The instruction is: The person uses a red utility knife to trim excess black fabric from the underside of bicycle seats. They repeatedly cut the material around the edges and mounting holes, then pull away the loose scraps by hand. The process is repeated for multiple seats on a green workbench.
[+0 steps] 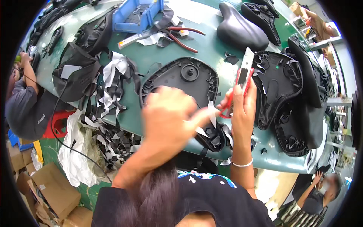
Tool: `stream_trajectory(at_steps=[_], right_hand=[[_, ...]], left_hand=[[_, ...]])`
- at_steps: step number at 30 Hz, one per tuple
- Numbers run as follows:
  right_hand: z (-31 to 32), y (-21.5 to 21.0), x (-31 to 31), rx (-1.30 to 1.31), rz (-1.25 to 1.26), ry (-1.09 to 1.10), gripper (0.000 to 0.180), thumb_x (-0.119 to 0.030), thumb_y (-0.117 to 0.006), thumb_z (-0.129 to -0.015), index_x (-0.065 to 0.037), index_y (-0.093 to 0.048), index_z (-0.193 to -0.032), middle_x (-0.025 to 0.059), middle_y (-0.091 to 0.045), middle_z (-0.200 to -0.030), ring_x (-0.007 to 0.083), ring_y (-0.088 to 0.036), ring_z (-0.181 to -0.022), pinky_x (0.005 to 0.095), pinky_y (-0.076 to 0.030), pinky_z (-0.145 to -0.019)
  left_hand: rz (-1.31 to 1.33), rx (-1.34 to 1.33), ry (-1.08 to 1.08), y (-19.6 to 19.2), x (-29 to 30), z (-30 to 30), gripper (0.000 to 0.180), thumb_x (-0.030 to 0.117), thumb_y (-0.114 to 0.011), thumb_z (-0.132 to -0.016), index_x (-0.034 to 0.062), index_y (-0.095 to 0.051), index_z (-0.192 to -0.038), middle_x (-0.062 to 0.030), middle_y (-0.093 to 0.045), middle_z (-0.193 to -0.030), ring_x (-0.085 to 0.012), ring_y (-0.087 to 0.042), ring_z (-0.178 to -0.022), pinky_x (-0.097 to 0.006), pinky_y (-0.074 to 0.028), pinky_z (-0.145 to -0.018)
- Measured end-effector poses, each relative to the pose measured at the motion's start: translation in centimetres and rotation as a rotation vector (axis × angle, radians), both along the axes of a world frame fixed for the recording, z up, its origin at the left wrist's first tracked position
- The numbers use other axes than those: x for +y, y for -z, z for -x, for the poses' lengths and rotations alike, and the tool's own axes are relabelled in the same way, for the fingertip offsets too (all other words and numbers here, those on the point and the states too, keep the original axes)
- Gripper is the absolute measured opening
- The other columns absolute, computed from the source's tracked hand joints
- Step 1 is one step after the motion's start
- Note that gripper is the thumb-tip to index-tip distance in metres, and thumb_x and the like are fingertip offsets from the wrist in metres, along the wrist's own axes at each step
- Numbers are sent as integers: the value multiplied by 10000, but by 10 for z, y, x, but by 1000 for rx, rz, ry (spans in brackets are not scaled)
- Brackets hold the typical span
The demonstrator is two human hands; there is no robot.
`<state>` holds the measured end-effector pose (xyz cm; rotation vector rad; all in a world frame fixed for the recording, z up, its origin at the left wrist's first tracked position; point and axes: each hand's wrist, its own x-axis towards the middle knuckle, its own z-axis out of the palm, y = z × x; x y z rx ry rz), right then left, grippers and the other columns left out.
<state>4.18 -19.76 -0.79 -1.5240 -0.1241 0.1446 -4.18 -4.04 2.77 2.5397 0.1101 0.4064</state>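
Observation:
A black bicycle saddle shell (pixel 200 89) lies underside up on the green table before me. Its underside has a ribbed rim and a round boss with a peg. My left hand (pixel 170 113) is over its near left part, smeared by motion, thumb pointing right; whether its fingers hold anything is unclear. In my right hand (pixel 242 109), beside the shell's right edge, is a red utility knife (pixel 244 77) with its blade end pointing away from me. A pale strip of trim (pixel 212 113) hangs at the shell's narrow end, near my left thumb.
Red-handled pliers (pixel 185 32) lie among scraps by a blue bin (pixel 138 17). A finished-looking black saddle (pixel 240 28) sits at the back; more shells (pixel 278 75) are stacked right. Cut scraps (pixel 115 79) heap left. A co-worker (pixel 26 102) sits at far left, another at lower right.

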Motion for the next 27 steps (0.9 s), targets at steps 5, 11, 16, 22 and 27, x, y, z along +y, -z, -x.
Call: stream_trajectory(at_steps=[5,11,16,22,27], right_hand=[[43,-22,-39,-219,620,-65,468,-155,-548,-940,-111,-439,-1393,85,-634,-755,120,-537,-505,263,-428,-483],[49,-31,-53,-615,1003,-305,512,-154,-643,-870,-193,-501,-1360,68,-588,-638,225,-526,-452,331,-396,-442],[67,-48,-60,-573,1294,-509,557,-193,-660,-850,-244,-479,-1375,45,-494,-532,234,-491,-409,370,-342,-406],[70,-34,-95,-341,774,-295,416,-91,-693,-808,-52,-602,-1212,150,-693,-925,259,-680,-756,323,-510,-666],[24,-11,-34,-142,619,-334,232,-113,-652,-867,-6,-589,-1063,91,-623,-708,188,-613,-622,291,-475,-623]], left_hand=[[94,39,-33,44,-33,-13,315,338,-665,-824,62,-593,-691,-51,-518,-692,-244,-488,-731,-378,-343,-687],[248,49,29,43,-25,-13,169,171,-617,-780,65,-598,-650,-57,-570,-687,-249,-532,-741,-396,-362,-703],[397,35,19,43,-21,-10,148,116,-585,-784,30,-562,-665,-45,-530,-654,-205,-496,-684,-339,-351,-696],[990,-395,-38,21,22,-1,257,213,-556,-953,-9,-613,-837,-28,-588,-832,-68,-514,-764,-209,-416,-684],[156,199,0,50,91,-48,556,522,-586,-841,-26,-653,-906,-199,-659,-863,-381,-600,-801,-437,-465,-744]])
